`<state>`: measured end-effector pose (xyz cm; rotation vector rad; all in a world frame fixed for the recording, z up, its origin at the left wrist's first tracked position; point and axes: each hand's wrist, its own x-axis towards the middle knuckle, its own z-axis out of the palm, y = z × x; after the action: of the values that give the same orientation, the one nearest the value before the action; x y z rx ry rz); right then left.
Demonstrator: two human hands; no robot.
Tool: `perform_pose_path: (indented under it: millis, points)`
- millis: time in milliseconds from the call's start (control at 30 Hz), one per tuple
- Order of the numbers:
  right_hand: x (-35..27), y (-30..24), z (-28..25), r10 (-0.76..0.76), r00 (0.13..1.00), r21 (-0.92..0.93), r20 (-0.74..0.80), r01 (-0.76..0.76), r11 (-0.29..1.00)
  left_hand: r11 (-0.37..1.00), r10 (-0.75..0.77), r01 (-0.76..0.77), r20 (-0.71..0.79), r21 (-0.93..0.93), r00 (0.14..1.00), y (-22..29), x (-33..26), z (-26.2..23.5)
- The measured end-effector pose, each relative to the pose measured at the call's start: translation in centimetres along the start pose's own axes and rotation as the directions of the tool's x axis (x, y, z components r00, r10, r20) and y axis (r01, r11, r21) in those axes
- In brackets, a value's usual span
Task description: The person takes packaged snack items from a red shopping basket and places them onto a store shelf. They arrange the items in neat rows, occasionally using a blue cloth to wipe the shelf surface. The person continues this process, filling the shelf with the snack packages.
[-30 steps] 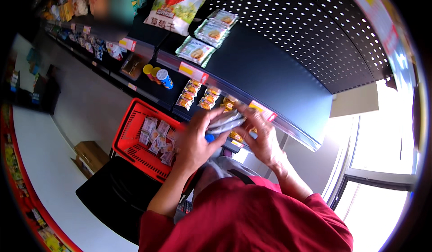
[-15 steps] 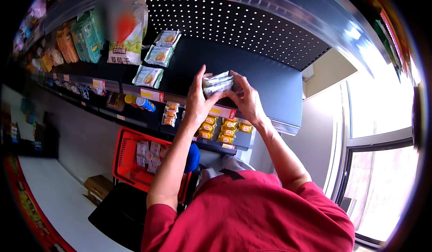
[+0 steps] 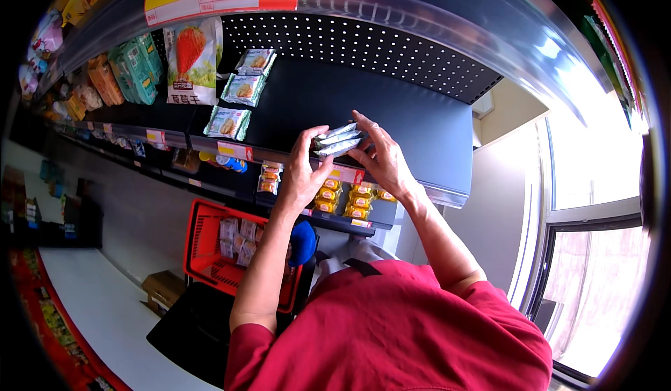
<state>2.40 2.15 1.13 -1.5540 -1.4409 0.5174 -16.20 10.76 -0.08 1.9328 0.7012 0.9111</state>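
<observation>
Along the far left, teal bags (image 3: pixel 134 71) stand on the dark shelf (image 3: pixel 419 111), and below them, down on the floor, sits a brown cardboard box (image 3: pixel 164 287). Next comes a large white bag (image 3: pixel 192 59) with a red strawberry printed on it, upright near the perforated back panel (image 3: pixel 377 52). Lower down, a red basket (image 3: pixel 201 251) holds a loose heap of small pale packets (image 3: pixel 241 237), partly hidden behind the left forearm. Just right of the strawberry bag, three green-and-white packets (image 3: pixel 228 122) lie flat in a row running from the shelf's front edge toward the back. Near the middle, the left hand (image 3: pixel 300 176) has its thumb and fingers parted only by the width of what it grips: the left end of a small stack of silvery packets (image 3: pixel 339 140) (seen nearly edge-on, so their printed faces barely show). That stack is held over the shelf, close to its front edge; whether it touches the surface I cannot tell. Below, yellow packets (image 3: pixel 327 194) stand in rows on the lower shelf. From the right, the right hand (image 3: pixel 386 162) curves around the stack's other end, forefinger above and thumb below, half open. Farthest right, a bright window (image 3: pixel 594 286) fills the side.
</observation>
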Motion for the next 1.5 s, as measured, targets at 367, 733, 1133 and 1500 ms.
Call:
perform_pose_path:
  millis: [367,733,1133,1500]
  points:
    - [-0.2,0.1,0.3,0.006,0.999,0.016,0.034,-0.006,1.0,0.919,0.065,-0.045,-0.04,0.391,0.997,-0.8,-1.7,0.8]
    - [0.1,0.5,0.5,-0.023,1.0,-0.052,0.017,0.024,0.998,0.879,0.077,-0.053,-0.033,0.473,0.996,-1.2,-1.5,1.9]
    - [9.9,2.2,2.5,0.177,0.977,0.12,-0.115,-0.163,0.979,0.99,-0.123,0.094,-0.327,-0.103,0.937,-6.5,8.9,-1.3]
    - [18.3,10.3,6.9,0.263,0.964,0.181,-0.025,-0.254,0.95,0.965,0.055,0.076,-0.481,0.249,0.875,-11.2,15.8,-2.3]
